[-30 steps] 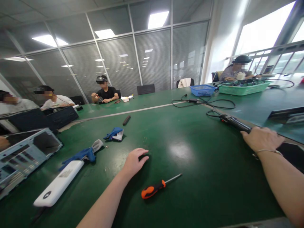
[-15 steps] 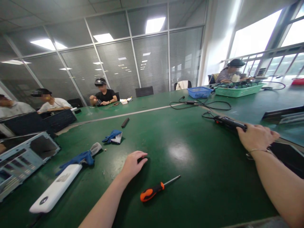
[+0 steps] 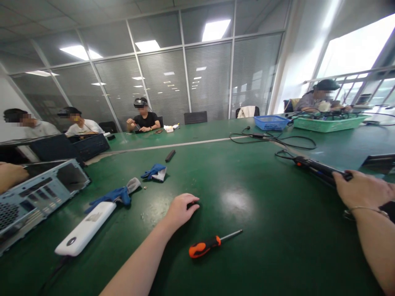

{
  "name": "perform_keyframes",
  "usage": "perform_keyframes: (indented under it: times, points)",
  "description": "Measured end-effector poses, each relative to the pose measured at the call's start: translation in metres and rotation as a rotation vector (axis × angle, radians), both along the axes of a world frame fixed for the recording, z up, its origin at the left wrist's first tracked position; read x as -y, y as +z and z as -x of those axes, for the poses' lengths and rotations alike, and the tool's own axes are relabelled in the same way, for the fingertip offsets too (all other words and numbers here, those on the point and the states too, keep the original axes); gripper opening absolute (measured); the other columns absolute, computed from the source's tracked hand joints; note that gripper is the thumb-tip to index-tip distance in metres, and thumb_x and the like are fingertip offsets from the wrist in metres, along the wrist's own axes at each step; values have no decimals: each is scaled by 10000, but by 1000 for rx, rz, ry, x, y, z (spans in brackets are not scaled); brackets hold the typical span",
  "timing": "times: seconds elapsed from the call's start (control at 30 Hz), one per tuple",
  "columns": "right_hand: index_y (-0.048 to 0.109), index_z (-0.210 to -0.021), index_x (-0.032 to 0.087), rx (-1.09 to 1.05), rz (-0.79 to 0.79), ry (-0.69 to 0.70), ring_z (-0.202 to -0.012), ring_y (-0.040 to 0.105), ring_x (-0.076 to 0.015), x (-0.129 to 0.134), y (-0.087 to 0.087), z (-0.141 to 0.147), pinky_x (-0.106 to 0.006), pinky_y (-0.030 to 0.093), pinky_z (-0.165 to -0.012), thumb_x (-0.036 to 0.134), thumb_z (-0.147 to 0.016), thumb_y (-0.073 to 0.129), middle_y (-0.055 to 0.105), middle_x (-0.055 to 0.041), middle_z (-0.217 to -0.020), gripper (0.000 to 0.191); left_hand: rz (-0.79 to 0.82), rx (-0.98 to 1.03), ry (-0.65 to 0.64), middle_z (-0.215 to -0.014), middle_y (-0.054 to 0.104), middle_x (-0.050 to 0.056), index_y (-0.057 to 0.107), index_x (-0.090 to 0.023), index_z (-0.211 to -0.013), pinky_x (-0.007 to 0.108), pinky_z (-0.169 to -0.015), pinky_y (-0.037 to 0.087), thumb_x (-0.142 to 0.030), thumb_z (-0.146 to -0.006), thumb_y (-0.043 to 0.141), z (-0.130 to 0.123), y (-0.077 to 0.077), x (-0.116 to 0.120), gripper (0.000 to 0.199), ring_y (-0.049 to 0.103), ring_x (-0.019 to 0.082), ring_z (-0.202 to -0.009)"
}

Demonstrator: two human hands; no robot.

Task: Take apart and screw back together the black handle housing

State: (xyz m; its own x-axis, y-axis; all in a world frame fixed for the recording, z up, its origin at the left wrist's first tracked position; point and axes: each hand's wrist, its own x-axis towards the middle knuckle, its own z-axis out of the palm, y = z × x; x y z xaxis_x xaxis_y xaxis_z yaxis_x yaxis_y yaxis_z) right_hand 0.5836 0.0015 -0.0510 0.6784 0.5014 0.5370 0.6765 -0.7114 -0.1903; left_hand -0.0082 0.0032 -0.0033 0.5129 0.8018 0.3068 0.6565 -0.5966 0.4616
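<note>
Fingers of right hand point(image 3: 361, 189) wrapped round near end of black tool point(image 3: 317, 166), right side of green table point(image 3: 262, 230). Long axis diagonal; cable point(image 3: 282, 151) end points away-left. Slim body, orange-red spot. Left hand point(image 3: 182, 209): curled, narrow thumb gap.

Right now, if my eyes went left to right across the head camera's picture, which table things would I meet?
Grey-blue metal case → crumpled blue-and-white cloth glove → orange-and-black screwdriver → long black corded tool
</note>
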Motion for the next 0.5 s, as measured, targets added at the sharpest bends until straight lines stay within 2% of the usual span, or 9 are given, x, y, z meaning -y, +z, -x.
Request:
perform_keyframes:
  times: [0.07, 0.2, 0.37, 0.5]
  points:
    - [698, -1061, 179, 50, 41, 2, -887, 542, -349, -1, 0, 1, -447, 219, -806, 554, -864, 420, 652, -191, -863, 507, 3, -4, -6, -1032, 722, 67, 726, -177, -1003, 336, -893, 507, -219, -834, 627, -1, 1, 1, 200, 664, 219, -964]
    - [697, -1042, 204, 26, 163, 60, -846, 558, -330, -2, -1, -2, -453, 209, -801, 534, -807, 541, 657, -175, -877, 434, 8, -15, -8, -1044, 720, 77, 727, -170, -1008, 330, -899, 506, -216, -837, 625, 0, 2, 1, 205, 661, 219, -976]
    - [717, -917, 230, 8, 228, 9, -924, 521, -351, -4, -7, -10, -469, 227, -808, 548, -811, 492, 657, -162, -927, 403, 2, -41, -7, -1049, 719, 70, 727, -181, -1010, 319, -897, 505, -220, -838, 626, 1, -1, -1, 204, 657, 211, -982]
    - [720, -985, 203, 5, 187, 21, -999, 480, -410, -6, -12, -16, -469, 246, -772, 565, -821, 427, 640, -223, -975, 494, 3, -44, -8, -1048, 718, 71, 725, -174, -1019, 314, -898, 507, -224, -848, 616, 1, 0, -1, 209, 655, 207, -984]
